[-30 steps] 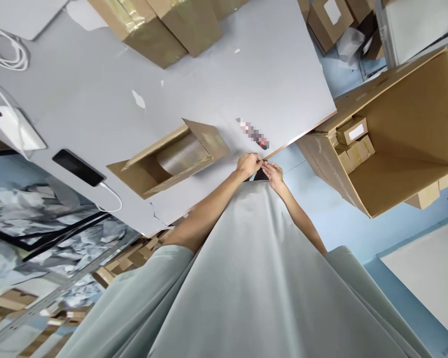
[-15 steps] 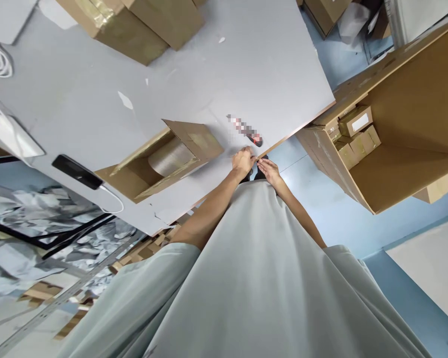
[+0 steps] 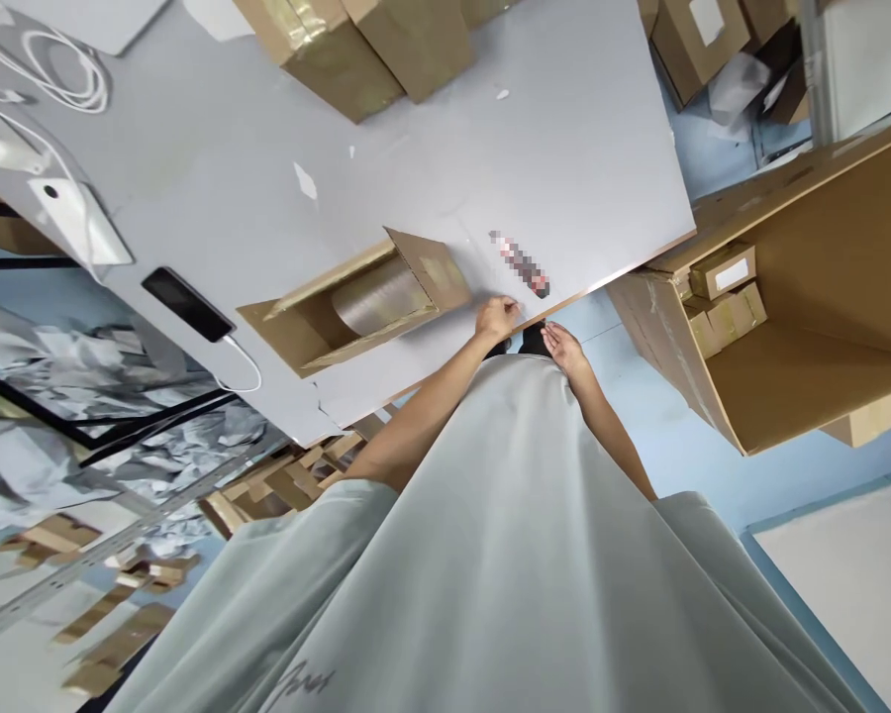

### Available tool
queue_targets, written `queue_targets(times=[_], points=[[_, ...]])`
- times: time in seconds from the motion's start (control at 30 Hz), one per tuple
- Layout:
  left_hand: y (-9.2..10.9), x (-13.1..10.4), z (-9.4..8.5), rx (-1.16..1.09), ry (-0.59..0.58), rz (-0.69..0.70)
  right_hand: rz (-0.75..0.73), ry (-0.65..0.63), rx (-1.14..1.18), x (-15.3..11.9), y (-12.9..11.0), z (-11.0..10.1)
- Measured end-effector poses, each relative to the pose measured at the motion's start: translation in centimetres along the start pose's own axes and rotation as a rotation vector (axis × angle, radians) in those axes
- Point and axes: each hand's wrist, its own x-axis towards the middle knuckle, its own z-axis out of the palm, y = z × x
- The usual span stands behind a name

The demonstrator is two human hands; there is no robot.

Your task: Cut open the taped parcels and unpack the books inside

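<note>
My left hand [image 3: 497,317] is at the grey table's near edge, its thumb and fingers drawn together. Whatever they may pinch is too small to make out. Just off that edge, in front of the shirt, my right hand [image 3: 562,345] has loosely bent fingers, apart from the left, with nothing visible in them. A slim red and black object [image 3: 520,265], blurred by pixelation, lies on the table just beyond my left hand. To the left of that hand stands an open cardboard box [image 3: 452,272] with a shiny wrapped roll [image 3: 378,297] inside.
Taped cartons [image 3: 356,59] stand at the table's far side. A black phone-like device [image 3: 187,303] with a white cable and a white device [image 3: 81,220] lie left. Right of the table, a large open carton [image 3: 824,366] holds several small boxes [image 3: 724,272]. Paper scraps dot the tabletop [image 3: 586,129].
My hands have moved slightly apart from each other. The view has shifted, so the table and boxes appear farther right. The open box and the pixelated object stay on the table.
</note>
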Motion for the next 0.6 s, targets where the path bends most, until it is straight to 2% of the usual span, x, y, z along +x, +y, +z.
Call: queue_targets(times=[0.13,0.27,0.33,0.47,0.6], points=[[0.6,-2.5,-0.4,-0.081,-0.045,0.088,-0.108,0.018,-0.075,-3.0,-1.4,-1.1],[2.0,-5.1,-0.8,-0.208,-0.184,0.359,-0.237,-0.069,-0.168,-6.9,-2.7,-1.0],[2.5,-6.3,-1.7,-0.250,-0.196,0.430,-0.353,-0.129,-0.246,-8.8,-3.4,-0.1],[2.6,-9.5,-5.6,-0.283,-0.097,0.444,-0.521,-0.248,-0.389,-12.1,-5.1,2.7],[1.5,-14.4,-10.0,-0.204,0.122,0.571,-0.567,-0.480,-0.524,-16.0,-6.9,6.3]])
